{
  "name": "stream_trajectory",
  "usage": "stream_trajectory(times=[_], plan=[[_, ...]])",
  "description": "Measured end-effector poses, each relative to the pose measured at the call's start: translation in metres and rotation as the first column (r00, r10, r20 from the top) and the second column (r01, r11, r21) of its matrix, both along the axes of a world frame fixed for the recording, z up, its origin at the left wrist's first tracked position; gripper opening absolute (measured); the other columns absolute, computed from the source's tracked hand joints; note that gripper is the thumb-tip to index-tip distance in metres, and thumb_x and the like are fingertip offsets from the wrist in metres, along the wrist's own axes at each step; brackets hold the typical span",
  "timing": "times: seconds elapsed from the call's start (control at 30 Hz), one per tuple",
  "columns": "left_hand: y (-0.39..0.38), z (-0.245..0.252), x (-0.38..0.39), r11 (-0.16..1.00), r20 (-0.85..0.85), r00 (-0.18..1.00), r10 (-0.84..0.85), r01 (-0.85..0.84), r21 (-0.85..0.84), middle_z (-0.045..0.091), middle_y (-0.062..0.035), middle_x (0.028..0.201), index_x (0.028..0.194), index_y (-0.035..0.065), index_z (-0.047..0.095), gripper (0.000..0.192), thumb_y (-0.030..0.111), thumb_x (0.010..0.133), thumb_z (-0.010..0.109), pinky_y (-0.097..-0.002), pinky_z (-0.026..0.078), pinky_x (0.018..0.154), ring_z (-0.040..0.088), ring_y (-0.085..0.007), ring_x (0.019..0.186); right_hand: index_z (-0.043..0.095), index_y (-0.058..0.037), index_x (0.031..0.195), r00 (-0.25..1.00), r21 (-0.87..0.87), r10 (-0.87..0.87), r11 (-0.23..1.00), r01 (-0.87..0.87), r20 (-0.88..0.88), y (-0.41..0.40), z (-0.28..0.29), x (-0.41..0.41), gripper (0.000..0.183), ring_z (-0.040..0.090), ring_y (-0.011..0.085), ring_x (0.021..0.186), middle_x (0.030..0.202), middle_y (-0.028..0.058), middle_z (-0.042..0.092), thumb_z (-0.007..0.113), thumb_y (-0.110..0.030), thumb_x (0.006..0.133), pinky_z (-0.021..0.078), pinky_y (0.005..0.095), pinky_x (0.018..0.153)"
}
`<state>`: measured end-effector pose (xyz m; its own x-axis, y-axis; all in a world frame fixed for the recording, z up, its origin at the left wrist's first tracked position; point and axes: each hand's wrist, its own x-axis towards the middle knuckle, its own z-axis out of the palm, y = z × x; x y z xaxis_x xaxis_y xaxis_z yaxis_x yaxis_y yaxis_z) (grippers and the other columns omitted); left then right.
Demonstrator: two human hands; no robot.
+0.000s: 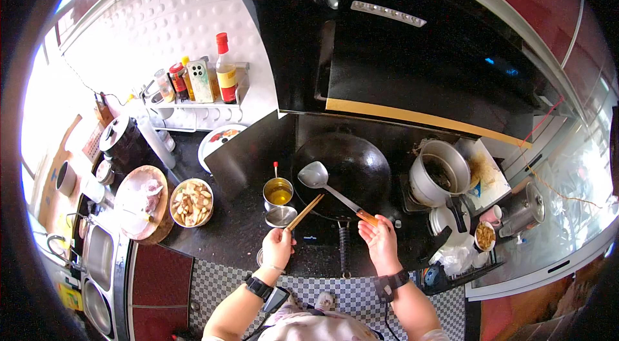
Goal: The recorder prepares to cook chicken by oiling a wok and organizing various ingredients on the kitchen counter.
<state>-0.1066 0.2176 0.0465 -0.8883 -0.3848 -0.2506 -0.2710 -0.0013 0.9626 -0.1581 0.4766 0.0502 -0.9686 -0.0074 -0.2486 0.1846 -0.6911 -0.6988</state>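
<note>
Between the fingers of my left hand [278, 247] is a pair of wooden chopsticks [306, 211], pointing up and right towards the wok. My right hand [382, 240] grips the wooden handle of a wok spatula [314, 176]. The steel head is over the left side of a dark wok [355, 172]; whether it touches the metal cannot be told. The wok's wrapped handle [344, 242] points towards me, between my hands. Left of the wok stands a metal oil pot [278, 193] holding yellow oil. Its round lid [281, 216] is just in front, near my left fingertips.
A bowl of cut, brown-edged pieces [192, 202] stands left, beside a round wooden chopping board [162, 232] bearing raw meat [154, 196]. On the right are a deep aluminium pot [437, 172] and a small bowl of food [485, 236]. A black range hood [411, 65] overhangs the stove.
</note>
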Motion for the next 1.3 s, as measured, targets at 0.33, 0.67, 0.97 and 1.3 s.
stream_trajectory(times=[0.33, 0.67, 0.97, 1.3], plan=[[-0.008, 0.005, 0.005, 0.999, -0.010, 0.999, 0.043, -0.043, -0.012, 0.058, -0.0052, 0.064, 0.082, 0.0006, 0.054, 0.023, 0.020, 0.095, 0.051, -0.0237, 0.041, 0.044, 0.050, -0.0104, 0.046, 0.046, -0.0047, 0.112, 0.986, 0.148, 0.148, 0.980, -0.135, -0.079, -0.032, 0.018, -0.002, 0.021, 0.066, 0.0258, 0.089, 0.102, 0.0210, 0.064, 0.044, -0.020, 0.098, 0.0549, 0.0360, 0.079], [-0.017, 0.002, 0.009, 0.997, -0.023, 0.997, 0.071, -0.071, -0.006, 0.059, -0.0051, 0.063, 0.081, 0.0010, 0.054, 0.023, 0.019, 0.095, 0.051, -0.0229, 0.041, 0.043, 0.050, -0.0100, 0.046, 0.047, -0.0004, 0.113, 0.917, 0.461, 0.316, 0.870, -0.176, -0.245, -0.045, 0.030, 0.003, 0.023, 0.065, 0.0234, 0.094, 0.105, 0.0177, 0.062, 0.046, -0.019, 0.098, 0.0538, 0.0338, 0.084], [-0.015, 0.012, 0.011, 0.998, 0.000, 0.998, 0.059, -0.059, -0.012, 0.060, -0.0028, 0.063, 0.081, 0.0020, 0.055, 0.022, 0.020, 0.094, 0.052, -0.0231, 0.042, 0.045, 0.052, -0.0086, 0.047, 0.052, 0.0008, 0.108, 0.800, 0.709, 0.488, 0.696, -0.115, -0.350, -0.041, 0.033, 0.009, 0.016, 0.062, 0.0182, 0.099, 0.106, 0.0123, 0.062, 0.048, -0.007, 0.094, 0.0508, 0.0300, 0.088], [-0.009, 0.007, 0.009, 0.998, -0.023, 0.998, 0.054, -0.054, -0.012, 0.059, -0.0032, 0.062, 0.079, 0.0017, 0.056, 0.024, 0.020, 0.094, 0.053, -0.0235, 0.042, 0.044, 0.052, -0.0089, 0.045, 0.046, -0.0057, 0.107, 0.976, 0.203, 0.203, 0.962, -0.184, -0.080, -0.030, 0.027, 0.007, 0.017, 0.066, 0.0252, 0.090, 0.103, 0.0189, 0.064, 0.045, -0.021, 0.098, 0.0553, 0.0362, 0.080]])
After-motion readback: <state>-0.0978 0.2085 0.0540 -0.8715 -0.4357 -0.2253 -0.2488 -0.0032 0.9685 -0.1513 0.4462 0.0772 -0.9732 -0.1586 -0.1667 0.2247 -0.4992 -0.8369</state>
